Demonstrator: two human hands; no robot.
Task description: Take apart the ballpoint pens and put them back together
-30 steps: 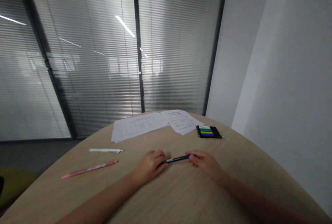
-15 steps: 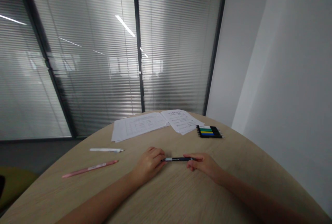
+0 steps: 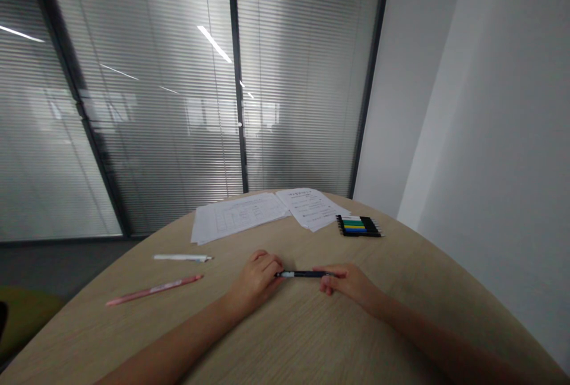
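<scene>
A slim dark pen (image 3: 303,274) lies level across the gap between the person's hands, just above or on a light oak-grain round table (image 3: 289,337); the view is too shallow to be sure which. Its silvery end sits at the curled fingers of the left hand (image 3: 257,281), which close on it in a narrow grip. The other end runs into the fingertips of the right hand (image 3: 350,283), held in a light pinch.

Left of the hands lie a white pen (image 3: 182,258) and, nearer the person, a pink pen (image 3: 154,290) with a pale label. Ahead are a printed sheet with a ruled grid (image 3: 240,217) and a second printed sheet (image 3: 312,208), overlapping slightly. Just right of them sits a row of black pens with white, yellow, green and blue bands (image 3: 358,226). No brand shows, and the writing on the label and sheets looks too small and blurred to read.
</scene>
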